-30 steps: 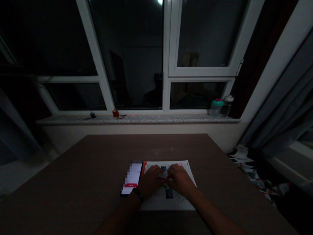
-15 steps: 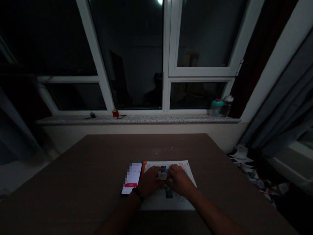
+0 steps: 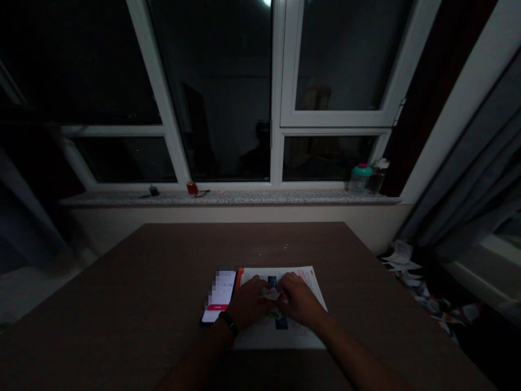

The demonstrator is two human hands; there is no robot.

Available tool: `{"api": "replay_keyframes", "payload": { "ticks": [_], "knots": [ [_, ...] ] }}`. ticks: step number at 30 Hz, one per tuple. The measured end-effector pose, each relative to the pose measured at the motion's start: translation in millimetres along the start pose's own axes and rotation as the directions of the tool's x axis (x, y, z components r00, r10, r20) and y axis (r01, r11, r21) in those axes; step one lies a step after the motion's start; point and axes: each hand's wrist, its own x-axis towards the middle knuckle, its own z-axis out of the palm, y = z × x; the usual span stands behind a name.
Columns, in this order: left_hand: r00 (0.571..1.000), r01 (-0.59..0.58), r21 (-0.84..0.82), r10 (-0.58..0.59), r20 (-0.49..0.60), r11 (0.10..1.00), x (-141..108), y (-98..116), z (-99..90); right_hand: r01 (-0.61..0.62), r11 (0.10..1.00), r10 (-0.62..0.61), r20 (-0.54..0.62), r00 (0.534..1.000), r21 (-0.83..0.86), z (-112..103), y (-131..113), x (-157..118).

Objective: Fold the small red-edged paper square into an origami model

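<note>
Low over a printed page [image 3: 303, 338] on the table, my left hand [image 3: 253, 300] and my right hand [image 3: 300, 300] face each other. Between their fingertips is a small whitish piece of paper [image 3: 271, 294] with a reddish edge, gripped from both sides. Its exact shape is hard to make out in the dim light. A dark band [image 3: 229, 322] circles my left wrist. Left of the page, close to my left hand, lies a phone [image 3: 221, 296] with its screen lit.
The brown table [image 3: 163, 288] reaches to the wall under a granite windowsill [image 3: 252, 197]. On the sill stand a green-lidded bottle [image 3: 360, 178], a clear bottle [image 3: 378, 176] and a small red object [image 3: 191, 188]. Scattered papers [image 3: 423, 296] lie beyond the table's right edge.
The piece of paper has shifted and tilted between my fingers, and more of its reddish edge shows. Both hands stay nearly in place; the page and phone look unmoved.
</note>
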Motion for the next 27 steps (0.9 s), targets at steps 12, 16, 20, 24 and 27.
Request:
{"api": "replay_keyframes", "payload": {
  "ticks": [12,16,20,24,27],
  "knots": [
    [0.997,0.041,-0.019,-0.042,-0.072,0.999,1.7,0.2,3.9,0.042,0.985,-0.036,-0.038,0.999,0.165,1.5,-0.9,-1.1],
    [0.996,0.054,-0.029,-0.056,-0.075,0.998,2.4,2.8,2.3,0.080,0.982,-0.077,-0.028,0.997,0.173,-1.2,-2.9,-1.6],
    [0.996,0.040,-0.020,-0.041,-0.078,0.999,2.9,1.8,0.8,0.080,0.985,-0.078,-0.023,0.997,0.154,-3.9,-5.5,-0.5],
    [0.995,-0.029,-0.043,0.025,-0.097,0.999,4.6,-1.6,2.5,0.043,0.992,-0.038,-0.047,0.998,0.119,-6.8,-7.4,0.5],
    [0.995,-0.050,-0.067,0.044,-0.086,0.996,5.2,-1.8,3.1,0.026,0.995,-0.021,-0.057,0.998,0.094,-8.5,-6.3,0.4]
  ]
}}
